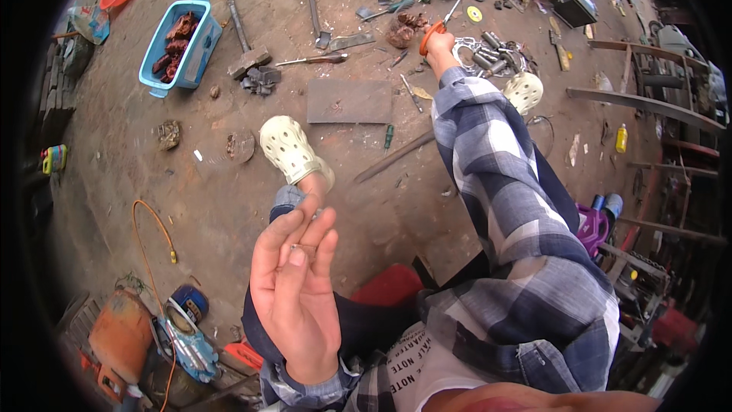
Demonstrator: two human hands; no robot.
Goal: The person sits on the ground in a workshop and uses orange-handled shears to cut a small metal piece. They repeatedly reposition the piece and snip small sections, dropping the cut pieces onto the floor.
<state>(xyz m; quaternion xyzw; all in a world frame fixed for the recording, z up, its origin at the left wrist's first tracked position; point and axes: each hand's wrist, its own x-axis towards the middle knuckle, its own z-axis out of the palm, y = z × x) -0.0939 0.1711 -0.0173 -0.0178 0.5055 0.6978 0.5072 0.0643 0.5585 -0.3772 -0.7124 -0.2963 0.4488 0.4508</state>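
The right hand (440, 47) is gripping an orange-handled tool (432, 31), which is pointing ahead of that hand. The left hand (299, 297) is curling inward, perhaps pinching something too small to tell. A flat plate (349, 101) is lying beyond it.

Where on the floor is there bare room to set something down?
Bare floor lies between the orange cable's yellow tip and the pale left shoe; another patch lies below the long bar, between that shoe and the checked right sleeve. It is crowded beside the right hand, with metal cylinders.
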